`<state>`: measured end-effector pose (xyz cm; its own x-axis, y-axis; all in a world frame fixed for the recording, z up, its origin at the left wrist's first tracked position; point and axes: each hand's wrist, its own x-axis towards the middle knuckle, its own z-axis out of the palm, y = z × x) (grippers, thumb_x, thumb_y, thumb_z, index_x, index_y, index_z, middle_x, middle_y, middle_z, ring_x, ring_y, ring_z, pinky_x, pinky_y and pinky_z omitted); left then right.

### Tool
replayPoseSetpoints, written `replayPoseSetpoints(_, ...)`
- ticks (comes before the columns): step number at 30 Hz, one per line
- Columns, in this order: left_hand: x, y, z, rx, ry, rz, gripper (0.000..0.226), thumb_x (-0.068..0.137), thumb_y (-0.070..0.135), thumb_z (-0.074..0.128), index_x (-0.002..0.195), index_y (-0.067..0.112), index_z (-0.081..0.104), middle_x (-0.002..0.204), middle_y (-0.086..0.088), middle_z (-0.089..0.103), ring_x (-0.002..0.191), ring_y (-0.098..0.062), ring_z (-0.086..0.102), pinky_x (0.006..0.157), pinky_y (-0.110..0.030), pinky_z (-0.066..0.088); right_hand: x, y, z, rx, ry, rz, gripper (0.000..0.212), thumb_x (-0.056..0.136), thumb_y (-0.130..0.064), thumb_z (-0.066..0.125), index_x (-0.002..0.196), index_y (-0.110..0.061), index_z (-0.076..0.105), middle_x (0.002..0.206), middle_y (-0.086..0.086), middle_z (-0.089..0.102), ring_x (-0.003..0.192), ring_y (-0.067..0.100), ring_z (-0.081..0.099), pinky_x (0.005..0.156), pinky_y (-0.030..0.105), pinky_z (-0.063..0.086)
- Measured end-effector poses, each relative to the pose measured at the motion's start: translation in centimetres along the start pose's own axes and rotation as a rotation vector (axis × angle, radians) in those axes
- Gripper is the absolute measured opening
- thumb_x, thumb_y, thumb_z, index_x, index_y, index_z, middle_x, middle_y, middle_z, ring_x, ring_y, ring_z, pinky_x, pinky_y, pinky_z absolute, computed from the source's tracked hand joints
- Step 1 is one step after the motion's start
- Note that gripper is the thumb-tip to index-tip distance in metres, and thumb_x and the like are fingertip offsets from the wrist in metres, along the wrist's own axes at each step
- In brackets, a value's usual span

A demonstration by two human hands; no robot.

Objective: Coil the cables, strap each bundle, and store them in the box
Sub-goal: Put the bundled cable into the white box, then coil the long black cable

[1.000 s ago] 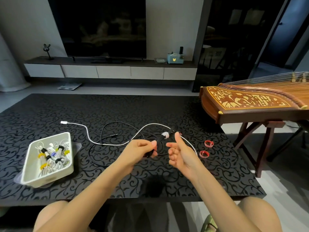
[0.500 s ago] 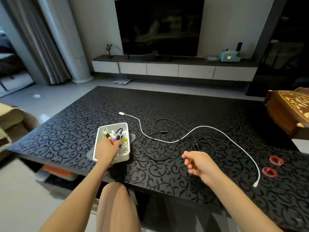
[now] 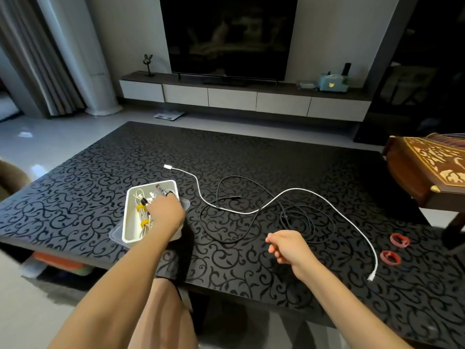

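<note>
The left hand (image 3: 166, 212) is down inside the white box (image 3: 125, 217) with its back to the camera. Its fingertips are at the far end, against a black bundle (image 3: 163, 192) whose grey-and-red plug shows just past the knuckles. The fingers are hidden beneath the hand, so it cannot be told whether they pinch the bundle or lie loose on it. The reach looks like the storing step, with a strapped coil going in beside the yellow-strapped bundles (image 3: 144, 222) that fill the box's left side.

The right hand (image 3: 289, 248) hovers over the table (image 3: 251, 152) near its front edge, fingers loosely curled and holding nothing. It seems parked there because the next work lies just beyond it.

The white cable (image 3: 289, 190) runs uncoiled from a plug behind the box to another plug at the near right. The black cable (image 3: 309, 222) sprawls in loose loops and crosses the white one mid-table.

Two red straps (image 3: 399, 240) lie just right of the white cable's near end, on the free hand's side. They are probably one for each cable left to coil. The box sits on a clear lid (image 3: 113, 234) at the left front edge, close to the person for easy drops
</note>
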<state>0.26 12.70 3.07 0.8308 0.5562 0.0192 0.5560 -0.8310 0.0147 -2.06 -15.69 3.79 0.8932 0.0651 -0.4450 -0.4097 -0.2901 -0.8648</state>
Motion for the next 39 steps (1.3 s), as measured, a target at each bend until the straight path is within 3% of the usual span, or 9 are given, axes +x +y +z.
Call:
replayPoseSetpoints(3,-1.4,2.4,-0.3,0.033,0.261,0.237,0.024,0.078,0.026,0.066,0.094,0.011,0.058,0.096,-0.014,0.06,0.087,-0.034,0.059,0.072,-0.036,0.044,2.0,1.1,-0.9,-0.338,0.174,-0.119,0.021,0.095,-0.02,0.052,0.081,-0.01,0.065,0.075,0.002,0.064,0.069,0.019,0.058,0.062,0.032,0.046)
replayPoseSetpoints(6,-3.5,5.5,0.9,-0.082,0.362,0.604,0.019,0.064,0.02,0.073,0.068,0.007,0.06,0.068,-0.015,0.057,0.062,-0.036,0.059,0.054,-0.036,0.045,3.5,2.0,-2.5,-0.815,0.411,-0.212,0.023,0.097,-0.033,0.048,0.113,-0.019,0.058,0.109,0.001,0.061,0.101,0.021,0.057,0.077,0.031,0.047)
replayPoseSetpoints(10,-6.3,10.1,4.2,0.01,-0.036,0.594,0.041,0.092,0.047,0.047,0.112,0.014,0.058,0.114,-0.01,0.056,0.111,-0.031,0.051,0.088,-0.039,0.04,5.4,3.6,-4.6,-1.188,0.403,-0.225,0.045,0.096,-0.046,0.045,0.135,-0.022,0.042,0.131,0.004,0.049,0.121,0.024,0.045,0.091,0.03,0.045)
replayPoseSetpoints(13,-7.0,11.7,5.7,0.024,-0.149,0.578,0.039,0.096,0.039,0.044,0.121,0.01,0.047,0.125,-0.011,0.049,0.118,-0.031,0.045,0.093,-0.04,0.038,6.1,4.8,-5.5,-1.297,0.324,-0.267,0.036,0.098,-0.042,0.043,0.127,-0.021,0.049,0.126,0.002,0.05,0.117,0.022,0.045,0.09,0.028,0.043)
replayPoseSetpoints(17,-6.2,12.4,6.3,0.05,-0.172,0.599,0.027,0.097,0.023,0.041,0.118,0.007,0.047,0.123,-0.012,0.05,0.117,-0.031,0.046,0.09,-0.039,0.04,5.5,3.4,-6.6,-1.034,0.33,-0.5,0.021,0.099,-0.03,0.045,0.107,-0.016,0.058,0.109,0.002,0.053,0.103,0.021,0.051,0.081,0.027,0.041)
replayPoseSetpoints(21,-4.7,12.1,6.4,-0.017,-0.219,0.518,0.027,0.097,0.023,0.039,0.117,0.006,0.047,0.124,-0.013,0.05,0.117,-0.032,0.048,0.09,-0.039,0.041,3.9,-3.4,-9.7,-0.67,0.552,-0.851,0.008,0.089,-0.014,0.061,0.086,-0.008,0.066,0.087,0.009,0.057,0.082,0.029,0.058,0.071,0.034,0.043)
replayPoseSetpoints(25,-3.6,12.5,5.9,-0.096,-0.252,0.438,0.027,0.096,0.016,0.035,0.119,0.005,0.044,0.127,-0.015,0.049,0.118,-0.032,0.051,0.093,-0.038,0.041,2.1,-12.7,-13.3,-0.525,0.63,-0.912,0.015,0.095,-0.018,0.053,0.093,-0.01,0.066,0.089,0.002,0.06,0.081,0.016,0.053,0.07,0.027,0.035)
replayPoseSetpoints(30,-2.0,14.7,2.2,-0.236,-0.189,0.4,0.021,0.096,0.012,0.033,0.113,0.005,0.044,0.124,-0.015,0.052,0.113,-0.031,0.055,0.088,-0.034,0.042,0.0,-21.2,-13.7,-0.133,0.423,-0.917,0.019,0.098,-0.017,0.047,0.088,-0.009,0.06,0.079,0.005,0.063,0.078,0.021,0.063,0.066,0.031,0.057)
replayPoseSetpoints(39,4.1,15.8,-7.4,-0.534,0.039,0.265,0.012,0.096,0.027,0.045,0.09,0.017,0.045,0.112,-0.013,0.064,0.105,-0.03,0.058,0.08,-0.033,0.041,-2.5,-27.3,-16.1,-0.102,0.449,-1.028,0.022,0.102,-0.019,0.038,0.091,-0.008,0.054,0.071,0.006,0.053,0.064,0.019,0.049,0.059,0.036,0.046)
